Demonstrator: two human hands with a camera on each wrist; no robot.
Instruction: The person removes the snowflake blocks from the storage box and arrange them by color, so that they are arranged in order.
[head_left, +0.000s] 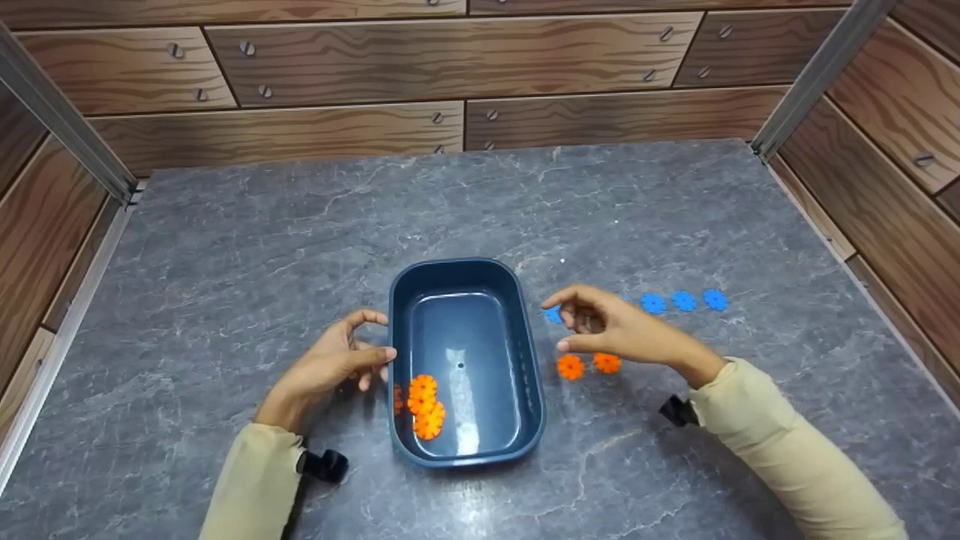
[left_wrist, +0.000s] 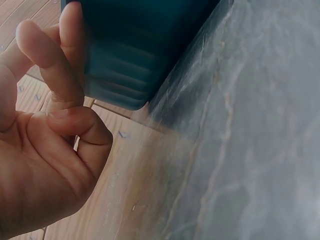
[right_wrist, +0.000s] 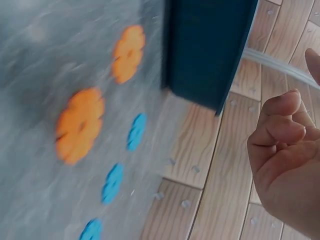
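A dark blue plastic bin (head_left: 529,360) stands mid-table. Along its left side my left hand (head_left: 341,360) holds the rim, thumb on top and bent fingers by the outer wall (left_wrist: 120,60). Orange notched flower-shaped discs (head_left: 427,421) overlap inside the bin at the lower left. To the right of the bin hovers my right hand (head_left: 607,322), fingers loosely bent, thumb apart, nothing visible between them. A blue notched disc (head_left: 553,314) shows just below its index finger, partly hidden. Two orange discs (head_left: 570,367) lie nearer than this hand.
A row of blue discs (head_left: 683,301) lies right of my right hand, part of it hidden behind the hand. Wood-patterned panels (head_left: 450,60) wall the back and sides of the grey marbled table (head_left: 300,217). Black wrist cameras (head_left: 324,466) are strapped at both sleeves.
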